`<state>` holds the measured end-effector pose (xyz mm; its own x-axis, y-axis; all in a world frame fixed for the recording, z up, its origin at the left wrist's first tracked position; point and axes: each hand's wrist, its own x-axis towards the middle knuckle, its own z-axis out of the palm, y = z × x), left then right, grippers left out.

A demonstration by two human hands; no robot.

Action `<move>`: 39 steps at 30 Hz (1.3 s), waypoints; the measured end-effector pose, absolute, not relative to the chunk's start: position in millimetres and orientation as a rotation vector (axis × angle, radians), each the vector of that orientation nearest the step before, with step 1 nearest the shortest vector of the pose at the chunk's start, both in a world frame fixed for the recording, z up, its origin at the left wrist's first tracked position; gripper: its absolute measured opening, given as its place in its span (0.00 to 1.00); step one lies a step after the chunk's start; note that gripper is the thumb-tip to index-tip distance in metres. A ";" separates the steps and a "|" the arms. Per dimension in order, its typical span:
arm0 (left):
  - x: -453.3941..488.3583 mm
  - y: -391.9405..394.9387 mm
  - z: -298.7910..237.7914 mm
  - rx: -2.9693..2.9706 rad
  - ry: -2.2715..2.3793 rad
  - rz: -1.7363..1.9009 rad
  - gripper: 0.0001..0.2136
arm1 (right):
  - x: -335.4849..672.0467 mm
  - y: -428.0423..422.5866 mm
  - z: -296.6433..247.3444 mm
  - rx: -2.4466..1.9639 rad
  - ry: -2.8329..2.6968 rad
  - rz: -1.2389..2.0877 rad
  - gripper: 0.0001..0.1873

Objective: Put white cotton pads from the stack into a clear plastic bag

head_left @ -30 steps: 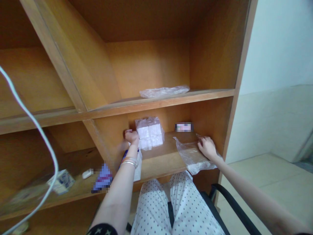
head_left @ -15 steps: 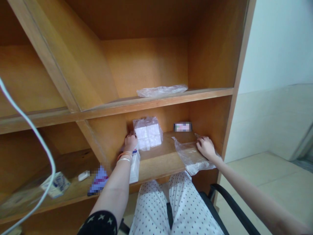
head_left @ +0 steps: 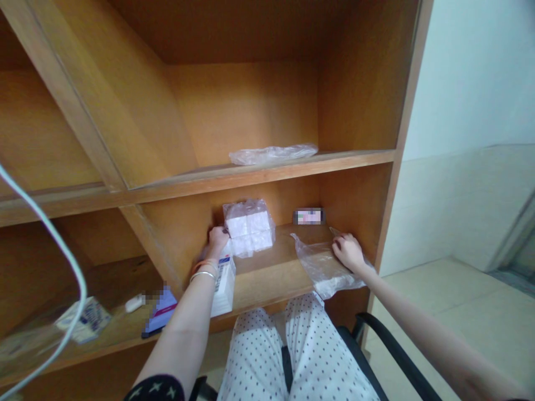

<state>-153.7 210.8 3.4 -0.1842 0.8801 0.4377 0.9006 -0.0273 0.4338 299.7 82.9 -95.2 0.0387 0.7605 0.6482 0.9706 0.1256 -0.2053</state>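
Note:
My left hand [head_left: 218,239] is closed at the left edge of a pack of white boxes [head_left: 251,227] wrapped in clear plastic. Its fingertips are hidden, so what it grips, if anything, cannot be made out. Under and beside that wrist stands a long white carton [head_left: 224,287] with blue print. On the right of the same shelf, my right hand [head_left: 348,250] has its fingers curled on a crumpled clear plastic bag [head_left: 320,267], which lies flat and reaches the shelf's front edge.
Behind the bag stands a small box [head_left: 308,216], its face blurred. Another clear plastic bag [head_left: 273,154] lies on the upper shelf [head_left: 259,177]. The left compartment holds a printed box [head_left: 86,320], a small white object [head_left: 134,303] and a purple package [head_left: 162,312]. A white cable [head_left: 71,262] hangs in front.
The view has shifted slightly. My left forearm has moved a little left, so more of the white carton shows. My right hand and the bag under it look nearly the same.

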 end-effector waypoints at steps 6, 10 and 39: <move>-153.3 210.0 0.4 -1.903 -2.082 -1.401 0.17 | 300.1 82.2 -95.0 -1.664 -1.759 -0.419 0.12; -149.9 208.7 0.4 -1.868 -2.030 -1.568 0.17 | 300.5 82.3 -95.2 -1.672 -1.760 -0.416 0.12; -131.5 190.1 29.0 -1.784 -2.196 -0.660 0.14 | 297.9 79.4 -90.8 -1.703 -1.753 -0.381 0.12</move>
